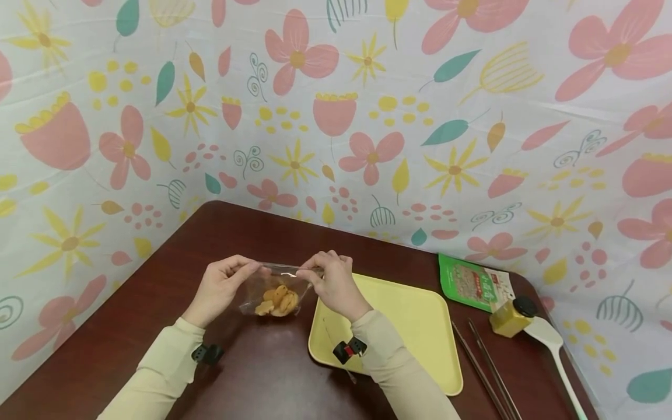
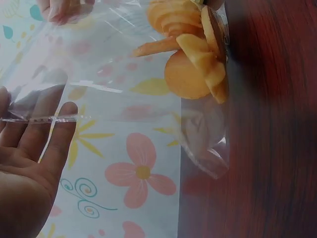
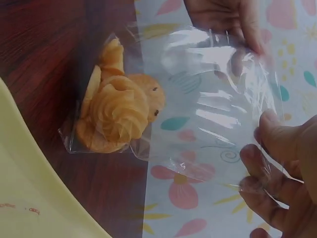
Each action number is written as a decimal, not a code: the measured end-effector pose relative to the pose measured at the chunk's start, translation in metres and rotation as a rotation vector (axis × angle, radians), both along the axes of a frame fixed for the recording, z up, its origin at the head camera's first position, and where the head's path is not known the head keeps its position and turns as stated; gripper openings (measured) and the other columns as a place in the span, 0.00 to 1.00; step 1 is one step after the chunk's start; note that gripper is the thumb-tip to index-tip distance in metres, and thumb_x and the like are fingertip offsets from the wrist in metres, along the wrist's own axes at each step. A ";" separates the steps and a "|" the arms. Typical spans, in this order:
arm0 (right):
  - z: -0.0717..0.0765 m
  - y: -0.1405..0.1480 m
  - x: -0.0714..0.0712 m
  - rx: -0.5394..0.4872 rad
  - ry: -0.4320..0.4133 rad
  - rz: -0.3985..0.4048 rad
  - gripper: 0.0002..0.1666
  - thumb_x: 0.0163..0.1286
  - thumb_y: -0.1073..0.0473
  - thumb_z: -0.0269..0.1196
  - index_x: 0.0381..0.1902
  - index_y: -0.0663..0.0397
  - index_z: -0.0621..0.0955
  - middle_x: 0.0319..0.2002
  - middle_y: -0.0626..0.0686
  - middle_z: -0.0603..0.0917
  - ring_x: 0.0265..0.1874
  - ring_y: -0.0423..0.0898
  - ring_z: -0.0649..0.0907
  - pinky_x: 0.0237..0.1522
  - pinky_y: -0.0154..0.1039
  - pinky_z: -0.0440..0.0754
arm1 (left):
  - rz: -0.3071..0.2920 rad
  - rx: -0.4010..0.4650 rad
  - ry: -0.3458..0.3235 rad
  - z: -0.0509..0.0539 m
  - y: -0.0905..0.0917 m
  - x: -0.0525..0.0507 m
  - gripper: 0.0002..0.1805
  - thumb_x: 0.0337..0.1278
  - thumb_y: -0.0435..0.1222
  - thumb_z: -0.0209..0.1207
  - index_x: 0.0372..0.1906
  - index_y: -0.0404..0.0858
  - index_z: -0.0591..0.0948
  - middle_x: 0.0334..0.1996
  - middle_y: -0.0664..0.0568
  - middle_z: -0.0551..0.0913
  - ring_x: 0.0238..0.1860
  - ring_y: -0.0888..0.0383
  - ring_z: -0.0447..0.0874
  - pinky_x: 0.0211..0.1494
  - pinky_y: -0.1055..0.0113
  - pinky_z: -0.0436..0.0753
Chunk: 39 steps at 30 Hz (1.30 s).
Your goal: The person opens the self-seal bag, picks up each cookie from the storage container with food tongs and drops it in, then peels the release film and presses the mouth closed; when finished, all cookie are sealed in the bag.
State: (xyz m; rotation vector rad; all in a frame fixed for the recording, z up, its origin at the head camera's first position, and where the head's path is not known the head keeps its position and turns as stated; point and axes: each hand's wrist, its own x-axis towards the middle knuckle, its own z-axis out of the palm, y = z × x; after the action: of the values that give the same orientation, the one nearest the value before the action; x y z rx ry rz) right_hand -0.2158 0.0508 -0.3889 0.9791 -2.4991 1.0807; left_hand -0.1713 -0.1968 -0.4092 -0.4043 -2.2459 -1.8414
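Observation:
A clear plastic bag (image 1: pixel 249 294) hangs over the table between both hands, with several golden cookies (image 1: pixel 278 301) gathered at its bottom. My left hand (image 1: pixel 217 287) pinches the bag's top edge on the left, thumb in front. On the right, my right hand (image 1: pixel 336 287) pinches the same edge between thumb and fingers. The right wrist view shows a swirled cookie (image 3: pixel 119 111) in front of a round one with dark spots. Through the film in the left wrist view, the left fingers (image 2: pixel 59 134) are partly visible.
A yellow tray (image 1: pixel 409 326) lies under and beside the right forearm, with a thin strip (image 1: pixel 331 338) on it. Farther right are metal tongs (image 1: pixel 488 367), a green packet (image 1: pixel 472 283), a yellow jar with a black lid (image 1: pixel 509 318) and a white spatula (image 1: pixel 548 335). Patterned cloth hangs behind.

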 end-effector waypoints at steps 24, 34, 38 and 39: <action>0.004 0.019 -0.011 -0.012 -0.187 0.129 0.05 0.69 0.53 0.64 0.39 0.46 0.82 0.34 0.41 0.82 0.33 0.40 0.80 0.32 0.38 0.78 | 0.007 0.112 -0.028 -0.004 -0.004 0.001 0.14 0.71 0.37 0.54 0.44 0.29 0.82 0.40 0.36 0.86 0.46 0.45 0.85 0.50 0.64 0.80; 0.004 0.015 -0.013 -0.028 -0.144 0.085 0.10 0.76 0.53 0.54 0.37 0.49 0.79 0.35 0.45 0.80 0.34 0.40 0.78 0.37 0.38 0.77 | 0.005 0.213 -0.045 -0.002 -0.006 0.002 0.18 0.70 0.41 0.55 0.43 0.26 0.80 0.37 0.38 0.87 0.40 0.49 0.87 0.49 0.64 0.81; 0.005 0.013 -0.013 -0.064 -0.159 0.086 0.11 0.77 0.53 0.52 0.37 0.50 0.77 0.34 0.46 0.81 0.31 0.40 0.79 0.34 0.39 0.77 | -0.006 0.239 -0.046 -0.001 -0.004 0.001 0.19 0.70 0.42 0.55 0.43 0.25 0.79 0.37 0.38 0.87 0.40 0.48 0.87 0.50 0.62 0.81; 0.004 0.012 -0.013 -0.074 -0.162 0.087 0.11 0.77 0.54 0.52 0.38 0.50 0.77 0.34 0.46 0.81 0.30 0.41 0.79 0.33 0.39 0.77 | -0.008 0.241 -0.050 -0.001 -0.004 0.001 0.19 0.70 0.42 0.55 0.43 0.25 0.79 0.37 0.38 0.87 0.40 0.47 0.87 0.50 0.62 0.81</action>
State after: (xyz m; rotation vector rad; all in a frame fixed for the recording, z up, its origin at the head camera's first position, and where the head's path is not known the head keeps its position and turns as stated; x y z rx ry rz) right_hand -0.2288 0.0631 -0.3845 1.0252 -2.5417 1.3187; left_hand -0.1707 -0.2005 -0.4104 -0.3281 -2.0200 -2.1155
